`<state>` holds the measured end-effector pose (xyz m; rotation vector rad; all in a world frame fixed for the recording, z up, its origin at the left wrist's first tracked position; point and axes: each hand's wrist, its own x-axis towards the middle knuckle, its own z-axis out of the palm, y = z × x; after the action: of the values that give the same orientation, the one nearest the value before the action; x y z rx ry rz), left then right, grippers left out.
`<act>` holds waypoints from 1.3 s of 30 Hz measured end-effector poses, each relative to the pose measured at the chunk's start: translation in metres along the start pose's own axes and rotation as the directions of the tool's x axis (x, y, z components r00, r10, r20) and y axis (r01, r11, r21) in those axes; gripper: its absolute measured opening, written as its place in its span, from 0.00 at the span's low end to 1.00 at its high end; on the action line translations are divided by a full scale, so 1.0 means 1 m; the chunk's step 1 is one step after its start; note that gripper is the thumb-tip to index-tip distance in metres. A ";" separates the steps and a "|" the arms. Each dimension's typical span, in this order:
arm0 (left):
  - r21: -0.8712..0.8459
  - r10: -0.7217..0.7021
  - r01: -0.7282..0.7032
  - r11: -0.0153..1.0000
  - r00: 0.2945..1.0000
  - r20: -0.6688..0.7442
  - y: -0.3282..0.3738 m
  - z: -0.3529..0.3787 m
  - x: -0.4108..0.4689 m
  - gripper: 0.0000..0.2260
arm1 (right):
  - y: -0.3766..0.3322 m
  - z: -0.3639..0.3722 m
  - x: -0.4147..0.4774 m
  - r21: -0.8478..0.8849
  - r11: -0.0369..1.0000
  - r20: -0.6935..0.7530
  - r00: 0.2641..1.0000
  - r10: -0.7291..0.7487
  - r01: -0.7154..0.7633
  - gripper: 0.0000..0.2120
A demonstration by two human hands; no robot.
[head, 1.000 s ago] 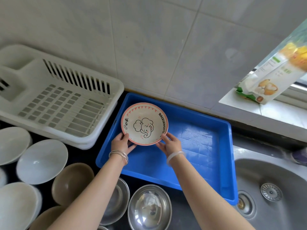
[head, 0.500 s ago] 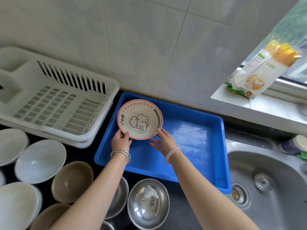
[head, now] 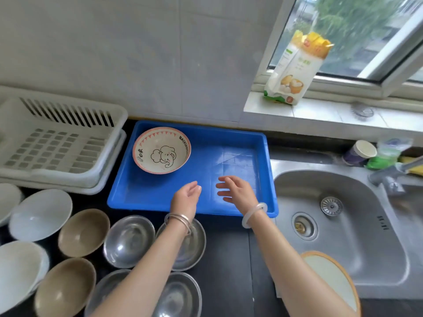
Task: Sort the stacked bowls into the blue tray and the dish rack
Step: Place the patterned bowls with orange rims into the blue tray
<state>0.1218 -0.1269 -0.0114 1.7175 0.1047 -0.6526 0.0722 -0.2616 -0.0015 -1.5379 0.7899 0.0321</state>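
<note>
Elephant bowl [head: 161, 150] rests upright in the blue tray [head: 201, 157], at its far left corner, beyond and to the left of the left grip [head: 186, 199] and right grip [head: 237, 191], touching neither. Both grips hover over the tray, fingers loosely spread, holding nothing.

Soft, even daylight enters through the window [head: 343, 35] at upper right. The blue tray [head: 238, 161] shows a pale sheen on its floor. Edges bow outward; the tap [head: 388, 179] at right is smeared.
</note>
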 end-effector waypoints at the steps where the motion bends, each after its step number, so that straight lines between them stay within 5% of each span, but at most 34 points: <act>1: 0.059 0.012 -0.015 0.998 0.999 0.041 0.000 0.014 -0.012 0.16 | 0.007 -0.015 -0.012 -0.032 0.999 -0.039 0.999 -0.011 0.010 0.10; 6: 0.248 0.019 -0.087 0.965 0.964 0.265 -0.016 0.086 -0.067 0.15 | 0.051 -0.095 -0.074 -0.268 0.964 -0.292 0.953 -0.078 -0.004 0.09; 13: 0.539 -0.194 -0.178 0.823 0.805 0.561 -0.060 0.166 -0.116 0.19 | 0.124 -0.189 -0.142 -0.512 0.815 -0.478 0.878 -0.006 -0.273 0.15; 23: 0.469 -0.338 0.089 0.879 0.809 0.481 -0.090 0.189 -0.129 0.17 | 0.177 -0.225 -0.170 -0.376 0.829 -0.532 0.829 0.172 -0.413 0.09; 35: 0.389 -0.160 -0.003 0.921 0.909 0.385 -0.040 0.140 -0.098 0.07 | 0.111 -0.209 -0.138 -0.413 0.896 -0.446 0.894 -0.043 -0.163 0.03; 39: 0.202 -0.094 0.038 0.979 0.957 0.276 -0.016 0.102 -0.084 0.05 | 0.079 -0.181 -0.105 -0.338 0.937 -0.408 0.911 -0.063 -0.087 0.05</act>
<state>0.0079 -0.1944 0.0031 1.7928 -0.1072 -0.9802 -0.1244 -0.3687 0.0075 -1.9117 1.1792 -0.1582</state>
